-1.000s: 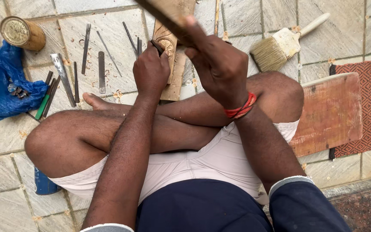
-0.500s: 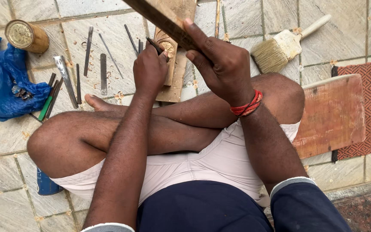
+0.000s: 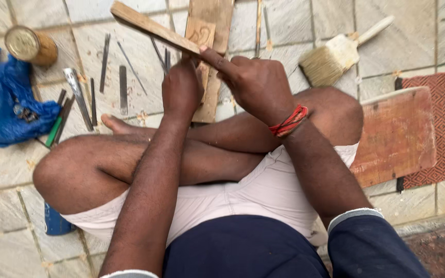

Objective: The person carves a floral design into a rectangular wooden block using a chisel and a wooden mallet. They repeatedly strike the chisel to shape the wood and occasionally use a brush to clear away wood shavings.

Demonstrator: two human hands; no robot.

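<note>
Head view shows a person sitting cross-legged on the tiled floor [image 3: 294, 31]; the right hand [image 3: 256, 85] is closed around a flat wooden stick [image 3: 153, 28], raised slantwise; the left hand [image 3: 181, 90] is clenched over something I cannot make out, set on a carved wooden plank [image 3: 207, 62] lying toward the floor's far edge; judging by this, a striking step of carving is in hand; the stick would need to land squarely; chisels [image 3: 122, 87] lie left.

A paintbrush [image 3: 336, 55], blue bag [image 3: 1, 100] and tin [image 3: 29, 46] lie on tiles.
</note>
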